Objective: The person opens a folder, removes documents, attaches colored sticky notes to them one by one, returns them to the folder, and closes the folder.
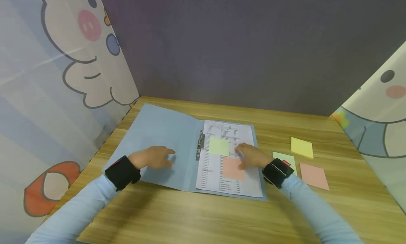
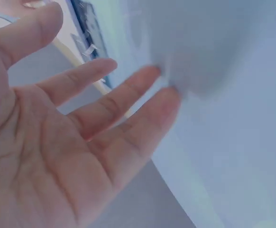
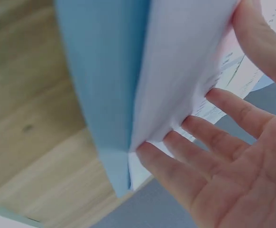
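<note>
A light blue folder (image 1: 168, 131) lies spread open on the wooden table, with a metal clip (image 1: 200, 145) along its spine. Printed sheets (image 1: 207, 180) fill its right side. On them are a green sticky note (image 1: 219, 146) and, below it, a pink sticky note (image 1: 231, 169). My left hand (image 1: 155, 157), fingers extended, is at the folder's left cover, little-finger side lowest in the left wrist view. My right hand (image 1: 252, 156) rests its fingertips on the sheets, thumb by the pink note's right side. Neither hand grips anything.
To the right of the folder lie a yellow sticky pad (image 1: 302, 147), a green one (image 1: 285, 160) partly behind the right wrist, and a pink one (image 1: 314, 176). A dark panel (image 1: 234, 53) stands behind the table (image 1: 190, 215). Cartoon-print curtains (image 1: 63, 96) flank both sides.
</note>
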A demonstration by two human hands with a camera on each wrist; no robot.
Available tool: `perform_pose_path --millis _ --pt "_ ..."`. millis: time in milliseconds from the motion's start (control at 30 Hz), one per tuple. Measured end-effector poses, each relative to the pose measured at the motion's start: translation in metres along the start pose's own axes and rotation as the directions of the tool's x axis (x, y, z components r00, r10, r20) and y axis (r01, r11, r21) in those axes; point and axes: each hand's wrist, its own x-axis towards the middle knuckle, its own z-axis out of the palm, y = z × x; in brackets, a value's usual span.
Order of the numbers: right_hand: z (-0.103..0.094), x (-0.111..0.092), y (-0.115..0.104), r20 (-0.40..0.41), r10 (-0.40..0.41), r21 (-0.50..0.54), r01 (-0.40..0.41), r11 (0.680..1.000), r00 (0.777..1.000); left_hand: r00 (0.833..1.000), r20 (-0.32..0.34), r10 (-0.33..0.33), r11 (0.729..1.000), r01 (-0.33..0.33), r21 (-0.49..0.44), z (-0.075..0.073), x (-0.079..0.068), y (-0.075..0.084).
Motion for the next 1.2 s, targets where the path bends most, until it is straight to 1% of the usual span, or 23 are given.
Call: perform_pose_path --millis 33,100,167,267,333,367,400,433,467,500,567,633,667,700,733,833,900,967,1067,1133,1200 --pt "-0.001 0.000 -0.001 0.004 0.005 -0.009 -0.005 1.000 1.000 1.000 0.003 -0.007 1.000 0.007 -0.006 -0.002 0.008 -0.001" --pt "-0.001 0.000 -0.003 0.009 0.010 -0.024 -0.009 1.000 1.000 1.000 -0.015 -0.020 0.999 0.020 -0.042 -0.006 0.023 0.000" --pt "-0.002 -0.001 -0.004 0.017 0.012 -0.029 -0.011 1.000 1.000 0.998 -0.056 -0.022 0.996 0.017 -0.087 -0.007 0.040 0.001" --pt "-0.001 0.000 -0.005 0.027 0.015 -0.027 -0.015 1.000 1.000 0.995 -0.089 -0.038 0.987 0.024 -0.158 -0.010 0.068 0.006" --pt "0.000 -0.001 -0.006 0.030 0.019 -0.023 -0.018 1.000 0.999 0.994 -0.099 -0.042 0.985 0.025 -0.172 -0.012 0.091 0.007" --pt "0.000 -0.001 -0.006 0.029 0.023 -0.022 -0.022 1.000 0.999 0.993 -0.108 -0.037 0.985 0.018 -0.171 -0.012 0.104 0.005" --pt "0.000 -0.001 -0.007 0.027 0.023 -0.020 -0.023 1.000 0.999 0.992 -0.123 -0.035 0.984 0.013 -0.178 -0.013 0.113 0.007" --pt "0.000 -0.002 -0.008 0.026 0.022 -0.021 -0.022 1.000 0.999 0.991 -0.133 -0.036 0.985 0.013 -0.173 -0.012 0.126 0.005" --pt "0.000 -0.002 -0.009 0.026 0.023 -0.020 -0.023 1.000 0.999 0.984 -0.180 -0.005 0.986 -0.025 -0.167 -0.007 0.143 -0.004" --pt "0.001 -0.001 -0.010 0.027 0.029 -0.018 -0.028 0.999 0.999 0.981 -0.196 -0.001 0.987 -0.031 -0.160 -0.003 0.158 -0.010" --pt "0.002 -0.001 -0.011 0.036 0.041 -0.014 -0.041 0.999 0.999 0.980 -0.197 -0.016 0.987 -0.016 -0.162 -0.003 0.170 -0.009" --pt "0.003 0.000 -0.012 0.042 0.042 -0.015 -0.042 0.999 0.998 0.982 -0.184 -0.041 0.987 0.012 -0.160 -0.005 0.174 -0.003" --pt "0.003 0.000 -0.013 0.044 0.046 -0.013 -0.046 0.999 0.998 0.981 -0.190 -0.040 0.987 0.010 -0.160 -0.007 0.172 0.002" --pt "0.003 0.000 -0.013 0.045 0.049 -0.016 -0.048 0.999 0.998 0.984 -0.165 -0.068 0.986 0.042 -0.161 -0.014 0.161 0.015" --pt "0.003 0.001 -0.013 0.044 0.048 -0.020 -0.047 0.999 0.998 0.983 -0.175 -0.062 0.988 0.035 -0.154 -0.018 0.152 0.024" --pt "0.002 0.000 -0.011 0.034 0.052 -0.025 -0.051 0.998 0.998 0.972 -0.231 -0.033 0.991 0.001 -0.137 -0.023 0.138 0.040" --pt "0.001 -0.001 -0.010 0.028 0.055 -0.028 -0.054 0.998 0.998 0.965 -0.260 -0.020 0.992 -0.014 -0.129 -0.025 0.130 0.045" --pt "0.001 -0.001 -0.009 0.026 0.056 -0.023 -0.055 0.998 0.998 0.962 -0.273 -0.028 0.991 -0.008 -0.130 -0.026 0.124 0.049" --pt "0.001 -0.001 -0.009 0.027 0.053 -0.027 -0.052 0.998 0.998 0.955 -0.297 -0.026 0.991 -0.013 -0.131 -0.025 0.117 0.050" --pt "0.000 -0.002 -0.010 0.028 0.058 -0.027 -0.057 0.998 0.998 0.949 -0.314 -0.012 0.991 -0.030 -0.128 -0.024 0.112 0.051" --pt "0.000 -0.002 -0.011 0.028 0.061 -0.029 -0.060 0.998 0.998 0.943 -0.334 0.012 0.995 -0.046 -0.094 -0.023 0.105 0.052"
